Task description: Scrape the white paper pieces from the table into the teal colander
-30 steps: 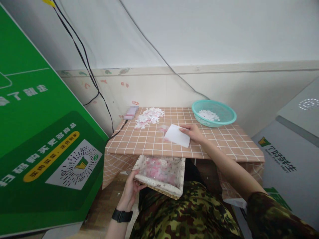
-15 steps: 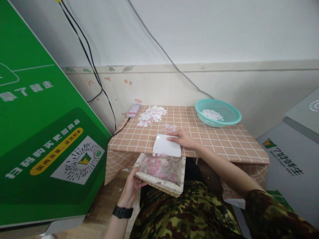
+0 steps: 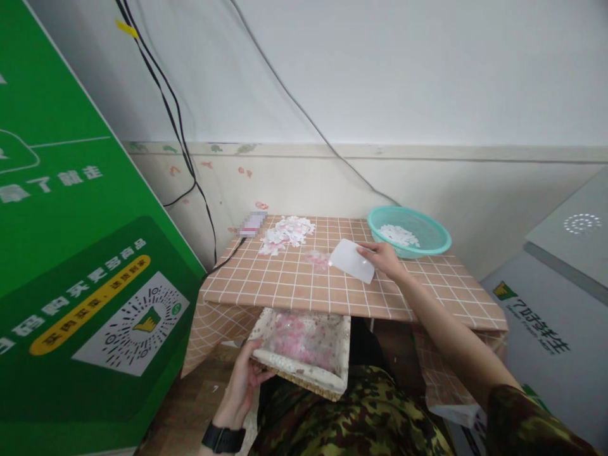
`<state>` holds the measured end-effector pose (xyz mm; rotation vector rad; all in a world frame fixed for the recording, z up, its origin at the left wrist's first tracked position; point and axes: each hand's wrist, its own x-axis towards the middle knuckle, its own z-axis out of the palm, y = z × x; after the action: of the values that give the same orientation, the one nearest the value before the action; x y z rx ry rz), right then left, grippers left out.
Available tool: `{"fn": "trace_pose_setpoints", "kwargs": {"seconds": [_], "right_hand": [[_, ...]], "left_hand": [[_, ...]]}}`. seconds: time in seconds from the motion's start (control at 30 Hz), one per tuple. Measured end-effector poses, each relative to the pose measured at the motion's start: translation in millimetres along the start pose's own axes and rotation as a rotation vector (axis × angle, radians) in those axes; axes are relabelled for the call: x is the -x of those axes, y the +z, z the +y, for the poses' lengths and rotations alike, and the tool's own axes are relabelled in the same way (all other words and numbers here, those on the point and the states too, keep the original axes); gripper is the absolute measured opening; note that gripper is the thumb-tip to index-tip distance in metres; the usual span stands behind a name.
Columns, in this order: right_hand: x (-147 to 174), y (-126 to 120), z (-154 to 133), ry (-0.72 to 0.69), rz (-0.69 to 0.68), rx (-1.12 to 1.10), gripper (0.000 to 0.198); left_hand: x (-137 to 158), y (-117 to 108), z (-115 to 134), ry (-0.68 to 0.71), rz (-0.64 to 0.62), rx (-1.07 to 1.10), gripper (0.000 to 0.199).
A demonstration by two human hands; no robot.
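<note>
My left hand (image 3: 244, 379) grips the near left corner of a cloth-lined wicker basket (image 3: 323, 380), held just below the table's front edge. Small pink and clear bits (image 3: 304, 339) cover its bottom. Pinched in my right hand (image 3: 384, 258) is a thin white sheet (image 3: 351, 260), tilted over the middle of the table. A small patch of pink bits (image 3: 317, 259) lies on the cloth just left of the sheet. Farther back on the left is a pile of white and pinkish paper-like pieces (image 3: 289, 233).
A turquoise plastic basket (image 3: 434, 244) with white pieces (image 3: 399, 235) stands at the table's back right. The table has a brown checked cloth (image 3: 266, 288). A blurred flat object (image 3: 253, 223) with a cable lies back left. A green panel (image 3: 95, 253) flanks the left, a grey cabinet (image 3: 527, 316) the right.
My right hand has carried the white sheet from above the wicker basket up and right over the tabletop, uncovering the basket's far side. My left hand still holds the basket.
</note>
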<state>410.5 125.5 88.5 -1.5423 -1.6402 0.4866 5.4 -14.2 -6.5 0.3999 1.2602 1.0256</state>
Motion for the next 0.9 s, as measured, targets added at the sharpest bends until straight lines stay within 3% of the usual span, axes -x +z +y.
{"fn": "trace_pose_setpoints", "kwargs": {"seconds": [0.1, 0.23, 0.4, 0.53, 0.6, 0.8, 0.9], "right_hand": [[2, 4, -6, -0.003, -0.113, -0.097, 0.044], [6, 15, -14, 0.051, -0.001, -0.07, 0.047], [20, 35, -35, 0.015, -0.209, -0.144, 0.045], [24, 45, -48, 0.015, -0.071, -0.12, 0.044], [27, 54, -55, -0.014, -0.078, -0.113, 0.042], [48, 77, -85, -0.151, -0.411, -0.237, 0.037], [36, 64, -77, -0.114, -0.308, -0.237, 0.039]], "left_hand": [[3, 1, 2, 0.01, 0.005, -0.006, 0.025], [4, 3, 4, 0.0, 0.027, -0.016, 0.025], [2, 2, 3, 0.009, 0.018, -0.013, 0.027], [1, 1, 2, 0.013, 0.021, -0.024, 0.026], [2, 1, 2, 0.021, 0.025, -0.023, 0.024], [6, 4, 6, 0.026, 0.018, -0.024, 0.024], [6, 1, 7, 0.028, 0.008, -0.028, 0.024]]}}
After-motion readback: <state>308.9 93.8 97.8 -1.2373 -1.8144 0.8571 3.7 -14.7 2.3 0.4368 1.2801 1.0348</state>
